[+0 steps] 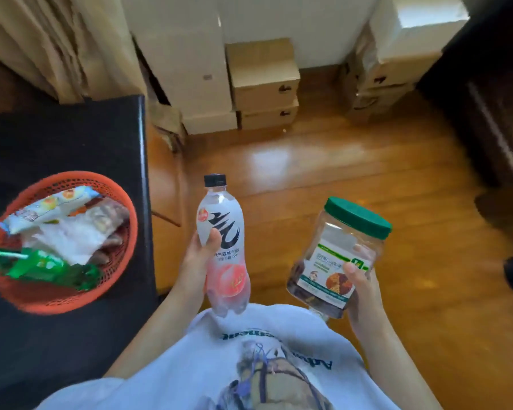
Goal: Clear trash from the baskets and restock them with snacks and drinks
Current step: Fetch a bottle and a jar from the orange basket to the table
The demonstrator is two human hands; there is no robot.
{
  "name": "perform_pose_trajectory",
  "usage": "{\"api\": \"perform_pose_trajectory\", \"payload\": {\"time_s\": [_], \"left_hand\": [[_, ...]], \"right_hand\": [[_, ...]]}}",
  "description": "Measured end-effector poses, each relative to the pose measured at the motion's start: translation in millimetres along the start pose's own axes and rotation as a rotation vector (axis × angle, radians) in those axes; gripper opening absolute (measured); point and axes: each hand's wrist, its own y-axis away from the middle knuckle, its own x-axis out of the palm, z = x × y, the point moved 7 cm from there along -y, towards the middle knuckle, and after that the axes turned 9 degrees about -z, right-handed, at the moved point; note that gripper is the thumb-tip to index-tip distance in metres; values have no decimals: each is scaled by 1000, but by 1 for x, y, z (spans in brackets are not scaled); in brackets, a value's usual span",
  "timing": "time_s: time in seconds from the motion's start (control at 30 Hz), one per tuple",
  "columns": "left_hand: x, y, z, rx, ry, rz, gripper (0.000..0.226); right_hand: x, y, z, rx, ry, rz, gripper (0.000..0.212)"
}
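Green-lidded jar (336,255), black-brushstroke-labelled bottle (222,247)

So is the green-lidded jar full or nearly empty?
Nearly empty: the jar, held in the right hand, looks clear above, with nuts only at its bottom.

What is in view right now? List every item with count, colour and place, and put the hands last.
Basket: one, orange-red mesh, on the black table at left.
Snack packets: several, white, green and brownish, piled in the basket; exact count unclear.
Table: one, black, left side.
Bottle: one, clear with black cap and white-pink label, upright at centre.
Jar: one, clear plastic with green lid, tilted, right of the bottle; nearly empty, a few dark bits at the bottom.
Cardboard boxes: several, brown and white, stacked on the floor by the far wall.
Floor: wooden, amber.
Curtain: beige, top left.
Left hand: grips the bottle.
Right hand: grips the jar.
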Motion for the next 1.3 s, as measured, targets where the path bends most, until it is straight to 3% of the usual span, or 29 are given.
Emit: {"api": "perform_pose_trajectory", "payload": {"time_s": [0.13,0.33,0.53,1.0,1.17,1.3], "left_hand": [[107,18,21,-3,-201,220,117],[264,71,84,-58,-355,421,118],[389,131,146,-73,-519,601,117],[606,174,220,-122,-766,937,119],[714,194,243,-119,-792,1135,102],[793,217,256,-113,-853,1286,96]], "right_hand": [[-96,20,-1,-39,-122,-160,46],[-247,47,0,-89,-224,-408,50],[-374,70,19,-189,-303,-498,58],[-548,77,22,-198,-670,-859,56],[-614,69,46,-232,-761,-1016,48],[-656,65,58,-175,-819,-1129,55]]}}
